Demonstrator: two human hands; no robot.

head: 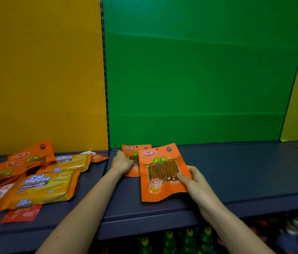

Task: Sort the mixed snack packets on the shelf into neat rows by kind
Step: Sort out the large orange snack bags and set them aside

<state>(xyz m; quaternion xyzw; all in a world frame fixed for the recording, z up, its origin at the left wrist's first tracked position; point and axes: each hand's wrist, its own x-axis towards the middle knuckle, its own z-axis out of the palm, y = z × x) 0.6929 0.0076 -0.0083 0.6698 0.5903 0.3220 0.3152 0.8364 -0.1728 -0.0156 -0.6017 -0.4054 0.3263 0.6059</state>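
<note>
From my feed, the front orange packet [160, 173] sits near the middle of the dark grey shelf [236, 171], with its lower edge toward the shelf's front lip and its clear window showing brown strips. The right hand [192, 180] pinches its right edge, thumb laid across the front and fingers curled behind. Just behind it and partly covered by it is the rear orange packet [135, 153] of the same kind, close to the back wall. The left hand [121, 163] has its fingers curled round that packet's left edge, with the back of the hand toward me.

Well apart on the left I see a loose pile. In it, yellow Cal Cheese wafer packs [42, 187] overlap at angles, more orange packets [22, 158] lie behind them, and a red packet [22, 215] lies by the front edge. A green panel [199, 79] backs the middle bay and a yellow panel [40, 70] backs the left one. Green bottles [188, 239] stand on the level below.
</note>
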